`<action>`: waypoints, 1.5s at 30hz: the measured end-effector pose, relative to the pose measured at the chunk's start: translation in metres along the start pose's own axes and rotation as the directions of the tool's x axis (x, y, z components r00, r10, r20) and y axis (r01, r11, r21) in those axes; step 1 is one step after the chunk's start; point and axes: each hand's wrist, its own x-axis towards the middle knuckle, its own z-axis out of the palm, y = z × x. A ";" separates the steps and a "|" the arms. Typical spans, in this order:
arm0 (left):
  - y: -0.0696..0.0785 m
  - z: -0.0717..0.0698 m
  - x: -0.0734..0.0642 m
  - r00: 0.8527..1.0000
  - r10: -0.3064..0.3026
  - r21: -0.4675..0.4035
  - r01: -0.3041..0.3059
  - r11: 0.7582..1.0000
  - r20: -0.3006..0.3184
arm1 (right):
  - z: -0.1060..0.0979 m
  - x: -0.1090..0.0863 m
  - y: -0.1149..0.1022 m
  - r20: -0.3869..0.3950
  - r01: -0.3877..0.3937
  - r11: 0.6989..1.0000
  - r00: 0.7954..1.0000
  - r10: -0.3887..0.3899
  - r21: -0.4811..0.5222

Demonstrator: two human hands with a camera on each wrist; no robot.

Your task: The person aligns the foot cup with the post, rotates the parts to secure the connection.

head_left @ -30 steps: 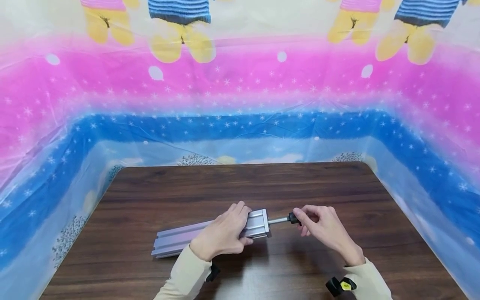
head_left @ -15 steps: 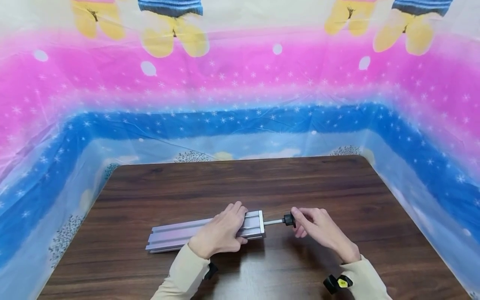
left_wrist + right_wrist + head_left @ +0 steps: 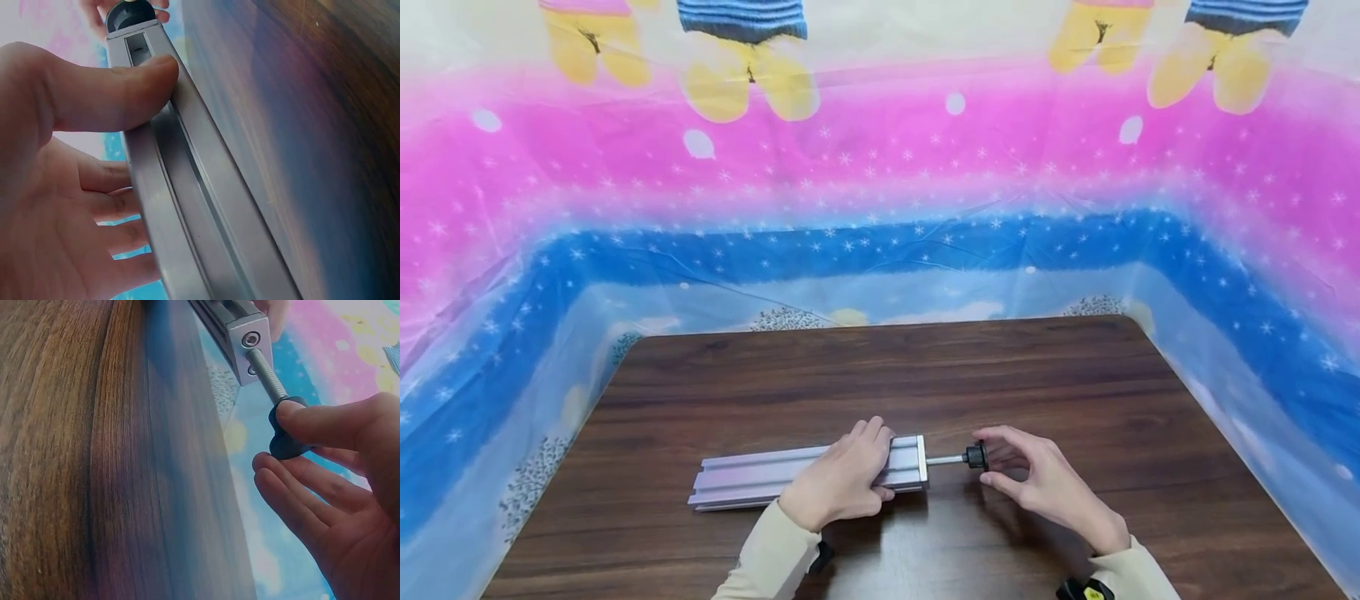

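Note:
A long silver aluminium profile (image 3: 752,479) with grooves lies over the table, angled slightly. My left hand (image 3: 838,479) grips it near its right end, the thumb (image 3: 150,87) pressed along the grooved side and the fingers on the far side. An end plate (image 3: 253,331) with socket-head screws caps that end. Out of the plate sticks a threaded rod (image 3: 269,375) with a black lobed knob (image 3: 974,456) on its tip. My right hand (image 3: 1045,475) holds this knob between thumb and index finger, its other fingers extended below in the right wrist view.
The dark wood-grain table (image 3: 880,367) has rounded far corners. A printed cloth (image 3: 880,250) in pink and blue surrounds it on the back and both sides. Black straps with camera mounts (image 3: 1086,590) sit at the wrists.
My right hand has turned on the knob: the thumb is lower, the index finger higher, and the fingers spread wider. The profile's right end sits slightly lower in the head view. My left hand keeps its grip.

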 end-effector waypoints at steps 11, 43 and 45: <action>-0.002 0.002 -0.002 1.000 0.002 0.015 -0.002 1.000 -0.008 | 0.004 0.003 0.001 0.035 -0.045 0.999 0.998 0.045 0.008; -0.006 0.006 -0.016 0.999 -0.010 0.033 0.012 0.999 -0.037 | 0.022 0.011 0.004 0.095 -0.248 0.968 0.964 0.249 -0.026; -0.006 0.006 -0.016 0.999 -0.014 0.029 0.015 0.999 -0.035 | 0.022 0.011 0.005 0.101 -0.259 0.965 0.960 0.260 -0.024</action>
